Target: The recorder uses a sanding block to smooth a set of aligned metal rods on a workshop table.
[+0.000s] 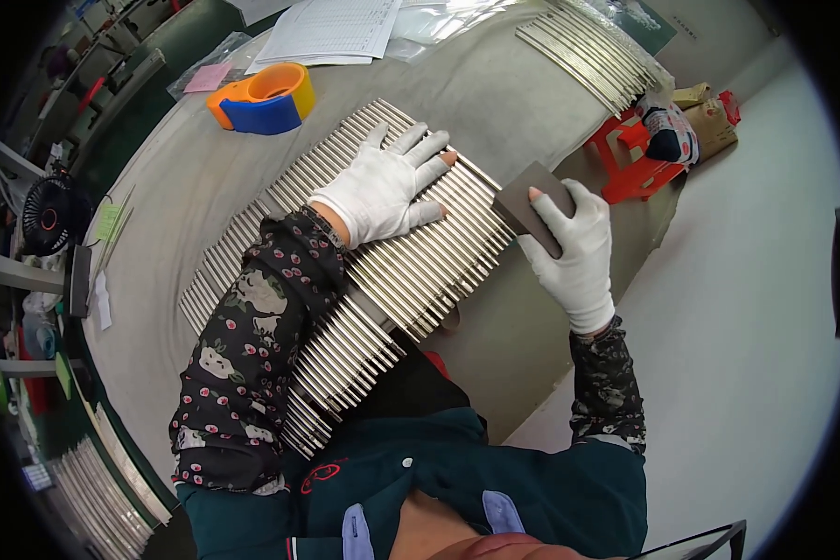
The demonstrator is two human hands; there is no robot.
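Observation:
A long row of shiny metal rods (457,233) lies side by side across the table in front of me. My left hand (378,191), in a white glove with some bare fingertips, rests flat on the rods with its fingers spread. Beyond the right end of the row, my gloved right hand (574,247) grips a dark grey rectangular block (519,203). The block's left edge is at the outermost rod; whether it touches cannot be made out. Part of the row is hidden under my left forearm.
An orange and blue tape dispenser (269,101) stands beyond the rods, near printed sheets (331,33). More rods (588,56) lie at the far right. A red stool (630,163) carrying bags stands beside the table. A black fan (51,215) is at the left.

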